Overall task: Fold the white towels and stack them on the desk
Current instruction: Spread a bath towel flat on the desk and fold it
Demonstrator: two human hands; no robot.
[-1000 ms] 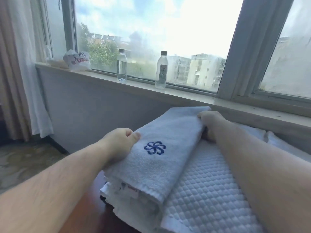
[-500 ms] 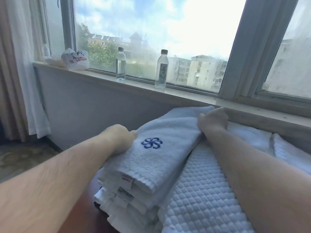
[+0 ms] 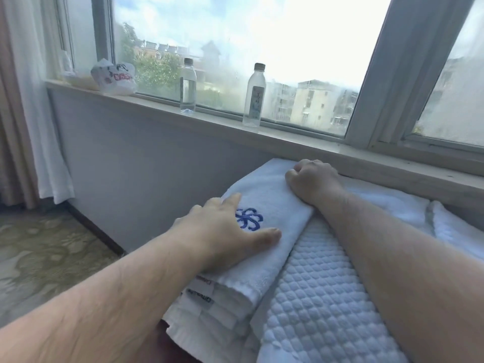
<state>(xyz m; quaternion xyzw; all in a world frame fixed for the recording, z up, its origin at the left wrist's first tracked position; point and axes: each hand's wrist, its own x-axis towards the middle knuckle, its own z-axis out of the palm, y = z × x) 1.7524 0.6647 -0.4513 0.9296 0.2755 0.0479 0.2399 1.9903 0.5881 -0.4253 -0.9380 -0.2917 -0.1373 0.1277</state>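
Curtain (image 3: 28, 113): pale, hangs at the far left down to the patterned carpet (image 3: 47, 258).

Windowsill (image 3: 214, 125): runs across the view under the window. On it, from the left: a crumpled white bag with red print (image 3: 114, 78); a clear bottle (image 3: 188, 86); a second bottle with a printed label (image 3: 254, 95), well apart from the first.

Left hand (image 3: 222, 231): lies flat, palm down, on the top folded towel (image 3: 264, 203); fingers straight and slightly spread, thumb out to the side, partly covering the blue embroidered emblem (image 3: 250, 218).

Top folded towel: white terry, the uppermost of a stack of folded towels (image 3: 225, 305), whose layered edges and sewn labels show at the near end. The stack sits on a dark surface (image 3: 162, 344), only a sliver of it visible, just below the windowsill.

Right hand (image 3: 311, 182): fingers curled into a fist at the far right edge of the top towel, knuckles up; whether they pinch the cloth cannot be told.

Quilted white towel (image 3: 319, 310): waffle texture, touches the stack's right side, under the right forearm.

Loose white towels (image 3: 408, 213): lie further right, against the wall below the sill.
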